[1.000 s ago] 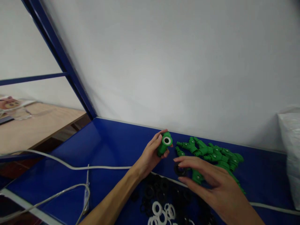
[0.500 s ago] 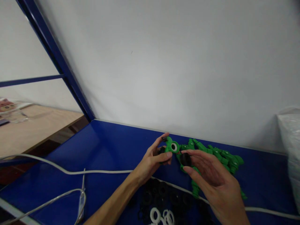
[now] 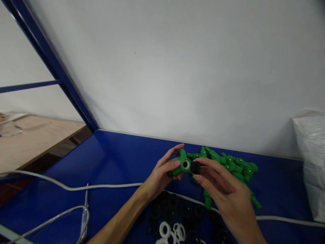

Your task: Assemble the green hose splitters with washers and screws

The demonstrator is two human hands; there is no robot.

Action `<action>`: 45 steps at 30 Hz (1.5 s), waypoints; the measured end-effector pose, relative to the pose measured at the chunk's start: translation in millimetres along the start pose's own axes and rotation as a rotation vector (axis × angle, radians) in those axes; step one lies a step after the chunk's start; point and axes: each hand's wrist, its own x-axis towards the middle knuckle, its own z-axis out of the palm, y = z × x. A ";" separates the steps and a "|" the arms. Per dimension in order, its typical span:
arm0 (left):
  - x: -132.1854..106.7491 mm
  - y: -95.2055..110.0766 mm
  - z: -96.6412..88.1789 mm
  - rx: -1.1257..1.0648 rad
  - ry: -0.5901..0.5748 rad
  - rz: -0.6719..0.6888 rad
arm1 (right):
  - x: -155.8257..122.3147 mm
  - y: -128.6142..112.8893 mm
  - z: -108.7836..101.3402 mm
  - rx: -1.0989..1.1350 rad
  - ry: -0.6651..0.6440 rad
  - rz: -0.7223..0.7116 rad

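My left hand [image 3: 162,174] grips a green plastic fitting [image 3: 181,164] with its round opening, lined in white, turned toward my right hand. My right hand [image 3: 223,191] pinches a small black ring [image 3: 195,167] between thumb and forefinger, right at the fitting's opening. Both hands hover above the blue table [image 3: 114,162]. Behind my right hand lies a pile of green fittings [image 3: 231,166] along the wall.
Black rings [image 3: 175,206] and white rings [image 3: 170,232] lie heaped at the near edge. A white cable [image 3: 101,186] runs across the table. A white bag [image 3: 311,162] stands at the right. A blue frame post [image 3: 50,64] rises at the left, a wooden table [image 3: 30,142] beyond it.
My right hand lifted a black ring from the table and brought it up to the fitting's opening. My left hand turned the fitting to face the ring.
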 end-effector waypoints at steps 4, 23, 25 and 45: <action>-0.6 -1.8 0.5 0.016 0.010 -0.020 | 1.2 -4.8 -0.8 0.003 -0.014 0.019; 0.5 -7.0 -4.7 0.247 0.081 0.026 | -1.4 -0.3 -2.4 -0.592 -0.053 -0.485; 0.4 -6.5 -4.9 0.259 0.087 0.011 | -1.7 -0.4 -2.6 -0.595 -0.070 -0.504; -0.9 -8.5 5.4 0.271 0.017 -0.052 | -4.5 3.1 -6.6 -0.769 -0.121 -0.365</action>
